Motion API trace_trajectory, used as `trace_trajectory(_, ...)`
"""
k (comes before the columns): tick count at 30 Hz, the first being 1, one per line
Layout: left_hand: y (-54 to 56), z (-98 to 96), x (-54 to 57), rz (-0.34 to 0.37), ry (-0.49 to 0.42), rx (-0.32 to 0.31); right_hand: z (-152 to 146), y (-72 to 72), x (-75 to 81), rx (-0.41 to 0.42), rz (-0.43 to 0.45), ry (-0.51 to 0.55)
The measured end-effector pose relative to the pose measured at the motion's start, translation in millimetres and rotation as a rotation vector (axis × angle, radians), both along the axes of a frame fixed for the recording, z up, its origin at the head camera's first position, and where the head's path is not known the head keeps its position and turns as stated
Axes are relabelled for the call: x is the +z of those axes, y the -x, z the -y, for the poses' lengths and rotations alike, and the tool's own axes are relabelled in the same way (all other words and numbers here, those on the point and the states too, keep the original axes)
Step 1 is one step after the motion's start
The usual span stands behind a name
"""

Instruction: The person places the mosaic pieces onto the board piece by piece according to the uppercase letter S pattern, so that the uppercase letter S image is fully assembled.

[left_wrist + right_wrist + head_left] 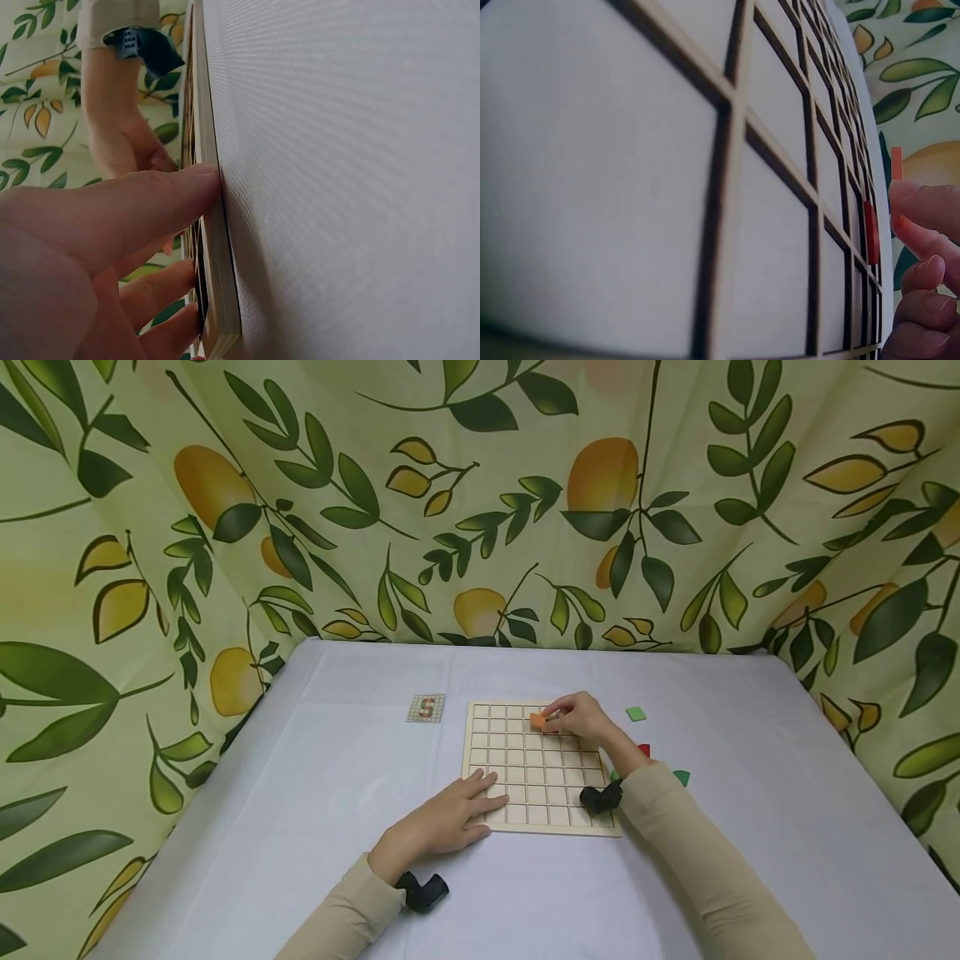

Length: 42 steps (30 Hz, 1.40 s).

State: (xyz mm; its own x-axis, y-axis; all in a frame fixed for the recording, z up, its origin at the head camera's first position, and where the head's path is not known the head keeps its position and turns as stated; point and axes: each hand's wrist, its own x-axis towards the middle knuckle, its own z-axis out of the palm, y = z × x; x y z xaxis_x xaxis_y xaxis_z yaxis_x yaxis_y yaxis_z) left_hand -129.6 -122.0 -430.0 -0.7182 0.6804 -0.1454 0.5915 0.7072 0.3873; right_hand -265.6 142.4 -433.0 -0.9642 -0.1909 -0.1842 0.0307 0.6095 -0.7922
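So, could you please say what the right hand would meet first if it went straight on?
Most likely the grid board: the right hand, pinching an orange piece, points leftward and down towards it, though the gap is unclear.

Head view: from above, faces fwd & down, farthest off, gets most of surface (315, 760) + cloth (525, 460) behind. L wrist view: v. close, low by board (219, 300) edge, turned sideways, L hand (97, 232) in fgd. R wrist view: just over board cells, facing twd R hand (930, 277). All 3 share board, R hand, cloth.
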Motion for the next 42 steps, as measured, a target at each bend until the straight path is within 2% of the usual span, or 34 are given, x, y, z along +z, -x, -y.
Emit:
trace_trajectory(11, -0.4, -1.1, 0.3, 0.014, 0.015, 0.023, 1.9, -0.4, -3.7, 0.015, -0.025, -0.014)
trace_trajectory(27, 2.3, 0.3, -3.2, -0.003, 0.016, 0.009, 7.1, -0.2, 0.2, 0.025, -0.031, -0.089)
trace_trajectory(42, 1.6, 0.4, -2.2, 0.003, 0.01, 0.009, 5.3, 1.4, -3.7, -0.001, 0.007, -0.061)
